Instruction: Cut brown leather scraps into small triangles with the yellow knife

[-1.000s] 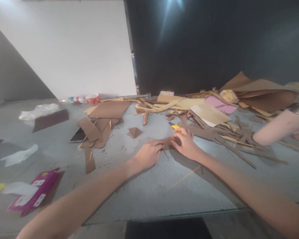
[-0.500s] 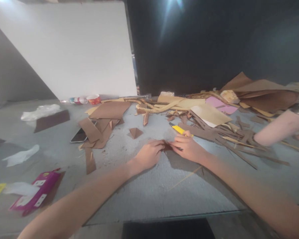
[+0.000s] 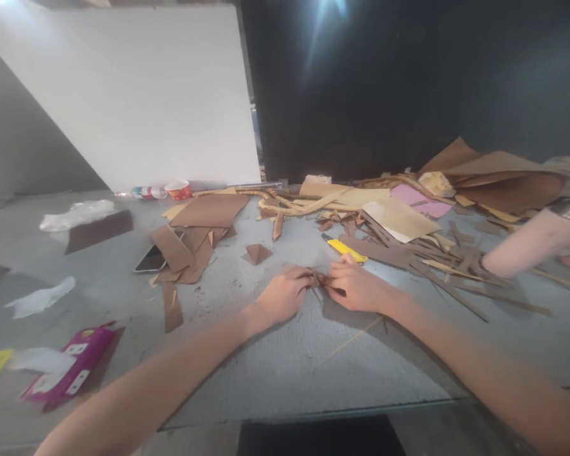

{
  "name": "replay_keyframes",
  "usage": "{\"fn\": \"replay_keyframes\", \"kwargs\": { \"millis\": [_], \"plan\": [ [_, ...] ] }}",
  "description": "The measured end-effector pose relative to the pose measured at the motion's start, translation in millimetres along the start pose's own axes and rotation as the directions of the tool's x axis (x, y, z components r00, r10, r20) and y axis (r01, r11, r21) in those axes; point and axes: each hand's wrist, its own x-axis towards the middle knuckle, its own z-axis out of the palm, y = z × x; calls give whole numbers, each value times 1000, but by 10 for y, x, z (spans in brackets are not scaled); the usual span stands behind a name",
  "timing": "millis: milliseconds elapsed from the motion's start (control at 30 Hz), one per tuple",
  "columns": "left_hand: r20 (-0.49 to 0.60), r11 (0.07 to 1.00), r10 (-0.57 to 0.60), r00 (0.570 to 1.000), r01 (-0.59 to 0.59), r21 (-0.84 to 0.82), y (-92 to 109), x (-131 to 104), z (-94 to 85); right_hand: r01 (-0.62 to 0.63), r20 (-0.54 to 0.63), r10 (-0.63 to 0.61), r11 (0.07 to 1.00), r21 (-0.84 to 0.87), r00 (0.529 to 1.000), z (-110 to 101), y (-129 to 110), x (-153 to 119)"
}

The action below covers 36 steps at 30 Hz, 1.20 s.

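Between the left hand (image 3: 282, 294) and right hand (image 3: 356, 286), pinched, sits a brown paper piece (image 3: 319, 279).

grey table (image 3: 275, 367), cardboard scraps (image 3: 190, 244), phone (image 3: 149, 258)

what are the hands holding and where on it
Both hands pinch one small brown cardboard piece between them: the left hand grips its left end, the right hand its right end.
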Motion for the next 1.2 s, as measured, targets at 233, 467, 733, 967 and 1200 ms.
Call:
{"fn": "replay_keyframes", "kwargs": {
  "millis": [233, 467, 733, 967, 1200],
  "plan": [
    [2, 1000, 14, 1000, -14, 21, -24, -3, 5, -19, 45, 19, 1000, -7, 999, -22, -44, 0],
    [-4, 999, 24, 1000, -24, 22, -32, -4, 1, -26, 27, 26, 999, -23, 999, -6, -54, 5],
    [3, 999, 27, 1000, -27, 38, -33, 5, 4, -49, 36, 49, 999, -10, 998, -2, -57, 17],
    [29, 999, 16, 999, -18, 44, -23, 7, -12, -85, 46, 85, 996, 4, 995, -4, -64, 20],
    [72, 995, 66, 995, -71, 74, 75, 37, -99, -93, 56, 92, 996, 15, 994, 2, -54, 21]
  ]
}}
